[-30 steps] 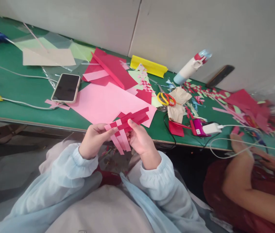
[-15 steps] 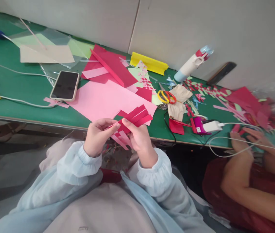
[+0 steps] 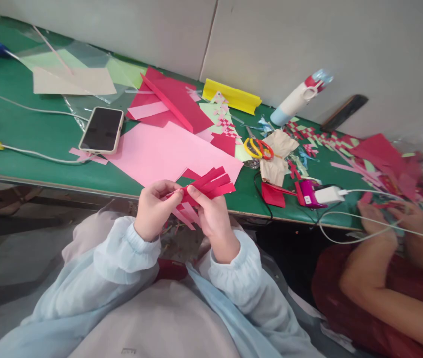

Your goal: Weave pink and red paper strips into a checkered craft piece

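Between my hands, over the table's front edge, I hold red and pink paper strips (image 3: 214,182) that cross one another. The red ends fan out to the right and the pink ends hang below. My left hand (image 3: 158,206) pinches the left end between thumb and fingers. My right hand (image 3: 211,214) is closed on the middle, its thumb on top and its fingers hidden beneath. Behind the strips lies a large pink paper sheet (image 3: 166,149), and red paper sheets (image 3: 192,114) lie farther back.
A phone (image 3: 102,130) lies left of the pink sheet. Scissors (image 3: 258,149), a white bottle (image 3: 295,103), a purple device (image 3: 308,194) with a white plug and looping cable, and woven paper strips are to the right. A co-worker's hands (image 3: 390,216) work at the far right.
My hands keep their grip on the strips, and the red ends sit slightly lower. The view has shifted a little. The co-worker's hands have moved slightly to the right.
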The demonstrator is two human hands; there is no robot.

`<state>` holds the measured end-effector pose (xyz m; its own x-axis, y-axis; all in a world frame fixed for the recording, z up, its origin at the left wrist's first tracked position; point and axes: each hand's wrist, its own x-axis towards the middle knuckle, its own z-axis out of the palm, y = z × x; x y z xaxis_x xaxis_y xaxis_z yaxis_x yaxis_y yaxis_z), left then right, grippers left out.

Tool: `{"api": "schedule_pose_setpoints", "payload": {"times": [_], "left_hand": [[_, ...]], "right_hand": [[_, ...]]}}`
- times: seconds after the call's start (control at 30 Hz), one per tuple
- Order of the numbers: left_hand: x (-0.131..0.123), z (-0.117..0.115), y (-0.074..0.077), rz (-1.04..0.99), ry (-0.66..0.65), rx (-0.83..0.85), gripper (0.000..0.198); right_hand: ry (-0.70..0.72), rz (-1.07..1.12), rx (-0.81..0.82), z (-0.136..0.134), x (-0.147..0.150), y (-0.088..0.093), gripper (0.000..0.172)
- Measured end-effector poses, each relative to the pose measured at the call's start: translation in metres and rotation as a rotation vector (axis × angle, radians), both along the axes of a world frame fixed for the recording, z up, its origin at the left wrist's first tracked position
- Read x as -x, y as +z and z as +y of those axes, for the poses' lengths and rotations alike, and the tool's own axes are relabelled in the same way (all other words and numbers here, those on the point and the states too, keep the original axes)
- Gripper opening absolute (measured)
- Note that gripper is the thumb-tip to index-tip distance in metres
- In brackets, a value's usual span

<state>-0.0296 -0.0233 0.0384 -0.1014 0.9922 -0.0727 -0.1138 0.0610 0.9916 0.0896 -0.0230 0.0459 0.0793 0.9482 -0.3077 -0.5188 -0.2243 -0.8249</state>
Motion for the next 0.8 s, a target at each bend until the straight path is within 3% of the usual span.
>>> {"api": "schedule_pose_setpoints", "payload": {"times": [0.2, 0.5, 0.8], "left_hand": [[-0.002, 0.001, 0.004, 0.052, 0.021, -0.016, 0.014], [-0.001, 0.004, 0.014, -0.156, -0.055, 0.223, 0.018], [0.001, 0.005, 0.016, -0.207, -0.063, 0.290, 0.014]], "right_hand": [[-0.012, -0.027, -0.039, -0.002, 0.002, -0.003, 0.022], [-0.007, -0.073, 0.022, 0.002, 0.000, -0.005, 0.030], [0.003, -0.094, -0.023, 0.002, -0.001, -0.003, 0.025]]}}
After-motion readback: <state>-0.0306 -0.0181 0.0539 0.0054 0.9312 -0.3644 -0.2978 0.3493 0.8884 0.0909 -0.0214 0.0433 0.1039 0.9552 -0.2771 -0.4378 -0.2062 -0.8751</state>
